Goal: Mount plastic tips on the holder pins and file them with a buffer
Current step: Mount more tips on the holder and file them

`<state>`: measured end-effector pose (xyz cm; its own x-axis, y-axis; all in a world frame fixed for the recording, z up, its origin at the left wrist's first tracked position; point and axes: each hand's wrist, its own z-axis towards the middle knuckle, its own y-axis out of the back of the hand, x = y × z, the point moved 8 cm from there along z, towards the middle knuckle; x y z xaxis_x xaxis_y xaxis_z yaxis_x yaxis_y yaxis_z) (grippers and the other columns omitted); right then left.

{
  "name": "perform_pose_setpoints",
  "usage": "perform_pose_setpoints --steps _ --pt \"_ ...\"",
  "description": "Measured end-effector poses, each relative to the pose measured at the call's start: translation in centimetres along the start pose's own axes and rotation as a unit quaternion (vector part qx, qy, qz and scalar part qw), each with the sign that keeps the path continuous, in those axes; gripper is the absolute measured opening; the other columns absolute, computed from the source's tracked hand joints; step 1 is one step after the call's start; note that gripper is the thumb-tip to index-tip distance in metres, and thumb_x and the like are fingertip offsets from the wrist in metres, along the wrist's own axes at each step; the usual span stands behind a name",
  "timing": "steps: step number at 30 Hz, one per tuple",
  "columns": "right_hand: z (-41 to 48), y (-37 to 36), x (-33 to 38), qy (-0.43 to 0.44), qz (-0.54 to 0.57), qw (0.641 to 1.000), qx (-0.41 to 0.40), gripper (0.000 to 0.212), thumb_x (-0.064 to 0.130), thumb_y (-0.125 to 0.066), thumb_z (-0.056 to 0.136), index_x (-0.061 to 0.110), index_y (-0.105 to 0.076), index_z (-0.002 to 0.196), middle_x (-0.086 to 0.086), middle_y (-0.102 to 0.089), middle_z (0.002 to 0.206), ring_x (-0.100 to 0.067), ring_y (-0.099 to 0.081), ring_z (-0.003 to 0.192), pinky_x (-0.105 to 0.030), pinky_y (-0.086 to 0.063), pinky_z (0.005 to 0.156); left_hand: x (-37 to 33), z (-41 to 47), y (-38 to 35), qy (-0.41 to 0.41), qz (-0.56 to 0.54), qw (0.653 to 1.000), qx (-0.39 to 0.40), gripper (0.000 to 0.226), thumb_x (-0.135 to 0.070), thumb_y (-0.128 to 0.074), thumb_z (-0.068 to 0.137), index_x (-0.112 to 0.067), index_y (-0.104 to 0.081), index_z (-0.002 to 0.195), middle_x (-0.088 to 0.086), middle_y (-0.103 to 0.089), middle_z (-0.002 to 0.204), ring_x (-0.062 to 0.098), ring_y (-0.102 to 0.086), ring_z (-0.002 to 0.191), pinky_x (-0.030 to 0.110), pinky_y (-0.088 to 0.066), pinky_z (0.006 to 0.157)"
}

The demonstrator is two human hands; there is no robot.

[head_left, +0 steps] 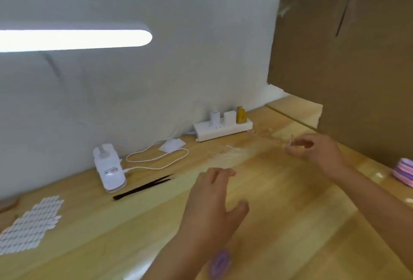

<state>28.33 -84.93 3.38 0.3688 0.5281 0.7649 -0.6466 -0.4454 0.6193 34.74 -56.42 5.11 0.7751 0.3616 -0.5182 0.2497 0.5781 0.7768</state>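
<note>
The person's left hand [214, 201] is hovering over the middle of the wooden table [290, 223], fingers straight and spread, holding nothing. The right hand [312, 147] is reaching farther back and to the right, its fingers curling in around a clear plastic piece [288, 143]. This piece is glinting at the fingertips and trailing off toward the power strip [223, 127], though motion blur is hiding its exact shape. A smear of more clear plastic bits [232, 153] is lying on the table between the two hands, too blurred to tell tips from holder.

A large cardboard sheet [346, 67] is standing just behind the right hand, walling off that side of the table. The power strip is sitting against the wall with white chargers and a yellow plug [241, 115] in it. A white cable [156, 159] is looping from there to a small white device [109, 168] on the left. Black tweezers [143, 187] are lying just in front of that device, and a sheet of white stickers [31, 223] is lying near the left edge. A stack of pink and purple pads [404, 172] is sitting at the right edge, near the right forearm. A lit lamp bar [73, 38] is glowing overhead on the left.
</note>
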Motion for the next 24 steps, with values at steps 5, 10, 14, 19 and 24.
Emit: perform_pose_setpoints --steps 5,10,14,19,24 --pt "9.2 3.2 -5.3 -0.151 -0.156 0.964 -0.154 0.035 0.044 -0.073 0.085 0.01 -0.075 0.094 -0.011 -0.07 0.091 -0.031 -0.065 0.084 -0.033 -0.047 0.069 -1.1 6.3 -6.4 -0.055 0.065 0.991 0.102 0.054 -0.047 -0.051 0.093 -0.031 -0.038 0.143 -0.013 -0.037 0.142 0.008 -0.031 0.128 0.026 -0.03 0.107" --pt "14.4 1.6 -5.8 -0.162 -0.314 0.924 -0.148 0.05 0.055 -0.06 0.094 0.008 -0.065 0.108 -0.013 -0.065 0.108 -0.033 -0.066 0.1 -0.032 -0.039 0.07 -0.2 9.4 -6.4 -0.102 0.061 0.988 0.102 0.041 -0.048 -0.049 0.093 -0.041 -0.045 0.133 -0.025 -0.039 0.133 -0.002 -0.029 0.125 0.017 -0.027 0.105" --pt "16.6 0.0 -6.7 -0.18 -0.323 0.921 -0.119 0.043 0.051 -0.062 0.096 0.012 -0.066 0.114 -0.01 -0.069 0.114 -0.029 -0.067 0.106 -0.03 -0.041 0.073 1.7 9.7 -5.4 -0.103 0.064 0.988 0.093 0.034 -0.05 -0.05 0.092 -0.045 -0.051 0.126 -0.032 -0.042 0.124 -0.01 -0.029 0.117 0.009 -0.026 0.098" --pt "17.6 -0.5 -6.9 -0.215 -0.317 0.918 -0.106 0.056 0.046 -0.05 0.104 0.003 -0.047 0.139 -0.015 -0.051 0.142 -0.031 -0.061 0.119 -0.035 -0.046 0.082 2.4 10.3 -6.5 -0.1 0.085 0.985 0.109 0.037 -0.035 -0.05 0.094 -0.039 -0.051 0.131 -0.025 -0.047 0.129 -0.001 -0.035 0.119 0.013 -0.025 0.097" --pt "17.1 -1.6 -7.4 -0.15 -0.291 0.936 -0.132 0.036 0.03 -0.04 0.108 0.003 -0.048 0.13 -0.016 -0.049 0.134 -0.038 -0.061 0.11 -0.039 -0.039 0.074 0.5 11.5 -10.1 -0.137 0.125 0.973 0.139 0.033 -0.028 -0.041 0.099 -0.029 -0.053 0.13 -0.013 -0.052 0.129 0.011 -0.042 0.115 0.025 -0.029 0.099"
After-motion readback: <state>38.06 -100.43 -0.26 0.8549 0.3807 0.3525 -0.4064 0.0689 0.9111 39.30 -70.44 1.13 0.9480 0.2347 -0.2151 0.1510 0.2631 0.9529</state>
